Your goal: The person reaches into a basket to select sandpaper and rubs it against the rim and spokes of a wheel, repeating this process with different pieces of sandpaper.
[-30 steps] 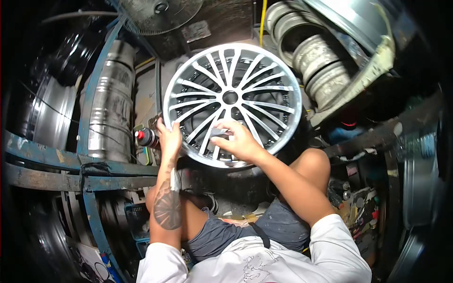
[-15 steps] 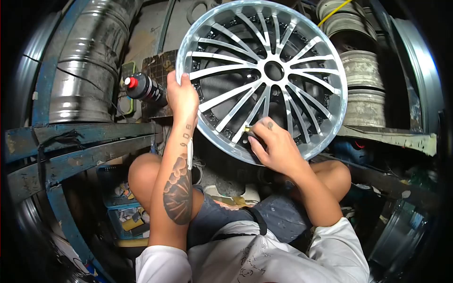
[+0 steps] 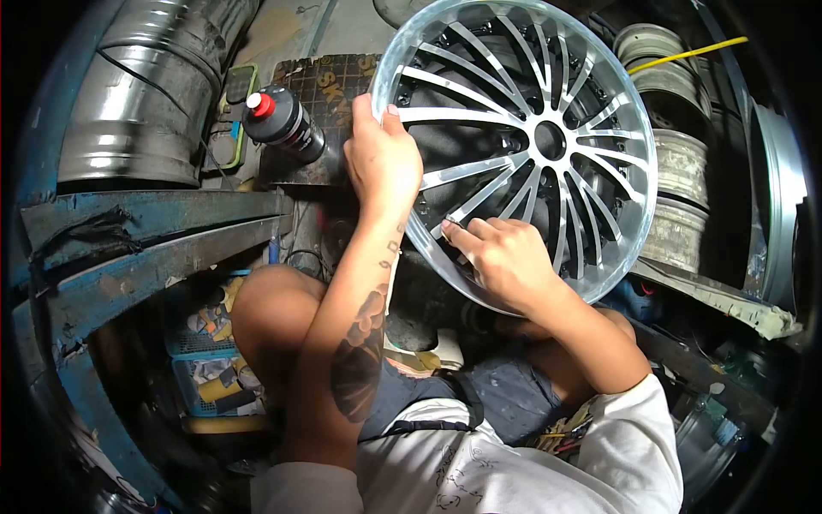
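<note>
A large silver multi-spoke wheel rim (image 3: 644, 184) with a dark inside is tilted in front of me. My left hand (image 3: 382, 158) is closed round the rim's left edge, thumb and fingers on either side of the lip. Over the lower left spokes is my right hand (image 3: 505, 257), its fingers bent and pressed together at a spoke's outer end. Whatever lies between those fingers is too small and hidden to make out. Left of my left hand stands a dark bottle (image 3: 291, 128) with a red and white cap.
Shiny metal barrels (image 3: 141, 111) stand at the left, above a blue metal frame (image 3: 163, 214). Several worn rims (image 3: 676, 163) are stacked at the right, near a yellow rod (image 3: 689, 54). Blue baskets (image 3: 193, 344) with small items sit low at the left. My knees are below the rim.
The view has shifted, so the rim and both hands appear farther right. My right hand has moved left along the rim's lower part. The small yellowish piece at its fingertips no longer shows.
</note>
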Demonstrator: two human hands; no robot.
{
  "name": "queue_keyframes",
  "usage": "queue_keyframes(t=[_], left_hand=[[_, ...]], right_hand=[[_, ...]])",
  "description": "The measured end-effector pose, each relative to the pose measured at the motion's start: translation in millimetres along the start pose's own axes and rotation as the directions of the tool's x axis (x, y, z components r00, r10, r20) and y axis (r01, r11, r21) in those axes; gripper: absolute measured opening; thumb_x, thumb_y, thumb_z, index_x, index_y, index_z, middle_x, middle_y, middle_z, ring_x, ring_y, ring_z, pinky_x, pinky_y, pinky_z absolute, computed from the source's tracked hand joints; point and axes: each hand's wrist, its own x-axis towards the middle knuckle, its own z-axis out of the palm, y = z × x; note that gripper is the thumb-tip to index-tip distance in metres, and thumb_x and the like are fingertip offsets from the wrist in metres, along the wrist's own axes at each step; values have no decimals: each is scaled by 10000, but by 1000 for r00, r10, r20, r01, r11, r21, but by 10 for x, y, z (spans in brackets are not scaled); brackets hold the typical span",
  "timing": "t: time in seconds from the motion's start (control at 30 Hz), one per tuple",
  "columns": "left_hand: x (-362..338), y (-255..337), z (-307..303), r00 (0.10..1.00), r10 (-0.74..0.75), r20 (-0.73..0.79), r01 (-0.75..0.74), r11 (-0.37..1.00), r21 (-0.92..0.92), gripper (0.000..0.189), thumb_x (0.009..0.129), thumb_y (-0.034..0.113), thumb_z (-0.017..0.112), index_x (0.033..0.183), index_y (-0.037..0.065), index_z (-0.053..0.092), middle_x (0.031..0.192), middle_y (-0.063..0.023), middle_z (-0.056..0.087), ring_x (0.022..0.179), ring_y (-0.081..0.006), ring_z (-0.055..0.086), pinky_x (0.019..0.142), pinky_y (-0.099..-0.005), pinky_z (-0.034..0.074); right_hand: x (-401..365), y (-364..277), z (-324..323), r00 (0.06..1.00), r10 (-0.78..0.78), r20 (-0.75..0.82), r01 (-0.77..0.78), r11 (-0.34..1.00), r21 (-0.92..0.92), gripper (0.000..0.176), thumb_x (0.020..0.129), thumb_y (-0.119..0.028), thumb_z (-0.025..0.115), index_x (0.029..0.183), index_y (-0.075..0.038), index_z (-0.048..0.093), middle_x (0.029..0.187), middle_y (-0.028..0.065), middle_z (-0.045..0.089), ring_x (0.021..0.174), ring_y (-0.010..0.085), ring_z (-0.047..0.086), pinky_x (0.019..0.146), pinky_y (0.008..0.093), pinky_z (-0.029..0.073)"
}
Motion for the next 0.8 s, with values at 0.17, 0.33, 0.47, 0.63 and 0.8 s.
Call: queue_keyframes(t=[0.17, 0.33, 0.47, 0.63, 0.8], left_hand=[[6, -53, 8, 1000, 18, -9, -18, 1000, -5, 247, 1059, 205, 557, 1251, 54, 593, 1018, -286, 742, 1007, -493, 705, 875, -566, 521], [8, -70, 20, 994, 105, -38, -104, 994, 22, 236, 1053, 194, 554, 1247, 62, 577, 992, -297, 739, 989, -516, 696, 862, -593, 518], [1, -79, 30, 996, 87, -32, -86, 996, 10, 236, 1052, 187, 555, 1249, 59, 571, 989, -297, 740, 994, -506, 702, 871, -585, 521], [9, -70, 39, 996, 74, -40, -74, 997, -11, 234, 1053, 201, 559, 1223, 44, 593, 993, -287, 743, 1008, -502, 699, 873, -574, 519], [35, -53, 34, 999, -14, -30, 14, 1000, -15, 287, 1051, 226, 593, 1282, 59, 627, 1083, -231, 761, 1050, -415, 728, 918, -491, 531]], right_hand=[[27, -36, 18, 996, 26, -84, -26, 1000, -9, 497, 777, -82, 666, 1259, -160, 757, 760, 36, 625, 637, 239, 661, 593, 392, 526], [-16, -31, 10, 999, 38, -18, -39, 998, -40, 474, 790, -119, 670, 1254, -158, 759, 773, 26, 644, 625, 212, 669, 582, 359, 515], [-100, -56, 0, 996, 44, -72, -46, 998, -31, 502, 770, -93, 673, 1255, -186, 766, 757, 25, 625, 597, 215, 630, 571, 354, 495], [-70, -50, 18, 996, 71, -53, -72, 997, -26, 449, 798, -99, 661, 1223, -189, 773, 766, 24, 625, 614, 210, 649, 580, 358, 503], [-36, -50, -18, 992, 86, -94, -81, 995, 51, 492, 783, -61, 664, 1244, -197, 768, 780, 27, 627, 624, 238, 648, 596, 379, 523]])
